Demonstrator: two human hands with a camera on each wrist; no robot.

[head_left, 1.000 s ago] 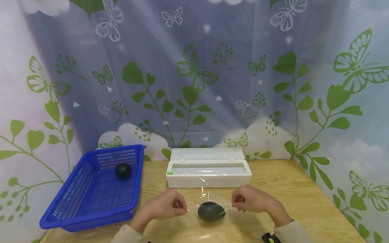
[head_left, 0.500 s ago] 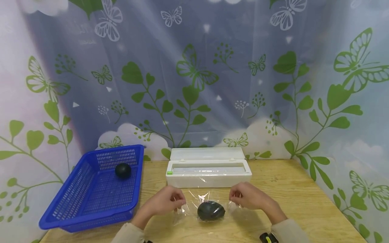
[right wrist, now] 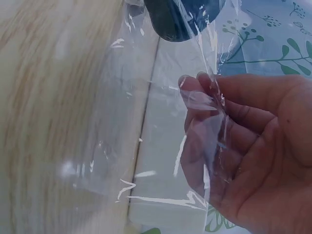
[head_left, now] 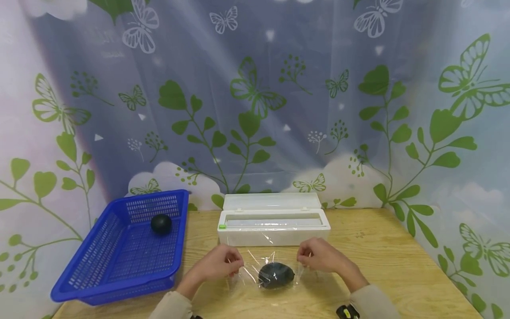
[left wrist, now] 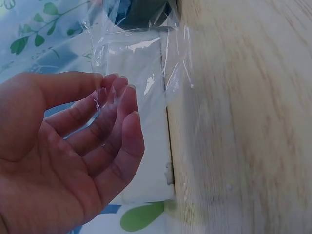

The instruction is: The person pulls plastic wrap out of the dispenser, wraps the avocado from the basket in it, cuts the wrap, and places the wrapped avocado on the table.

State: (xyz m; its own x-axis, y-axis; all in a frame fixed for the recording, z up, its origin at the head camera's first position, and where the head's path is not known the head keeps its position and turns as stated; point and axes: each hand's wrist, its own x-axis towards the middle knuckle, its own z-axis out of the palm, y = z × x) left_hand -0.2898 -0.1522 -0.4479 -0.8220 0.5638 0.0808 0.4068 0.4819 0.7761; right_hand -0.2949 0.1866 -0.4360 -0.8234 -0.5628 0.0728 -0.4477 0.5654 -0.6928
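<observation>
A dark green avocado (head_left: 276, 275) lies on its side at the front middle of the table. Clear cling film (head_left: 250, 275) stretches over and around it, creased and shiny. On its left, my left hand (head_left: 220, 262) pinches one edge of the film between thumb and fingertips. My right hand (head_left: 322, 255) pinches the opposite edge, a little way from the avocado's tip. In the right wrist view a loose sheet of film (right wrist: 109, 141) hangs from the right fingers, and the avocado (right wrist: 183, 19) shows at the top. The left wrist view has film (left wrist: 151, 56) hanging beyond the left fingertips.
A white film dispenser (head_left: 274, 238) stands behind the hands with its lid raised. At left, a blue plastic basket (head_left: 119, 288) holds a second dark round fruit (head_left: 161, 224). A patterned curtain (head_left: 299, 133) rises behind the wooden table (head_left: 394, 248).
The right hand has shifted slightly left and away from the table's front edge; the left hand has moved a little the same way off that edge. The film's folds over the avocado have changed.
</observation>
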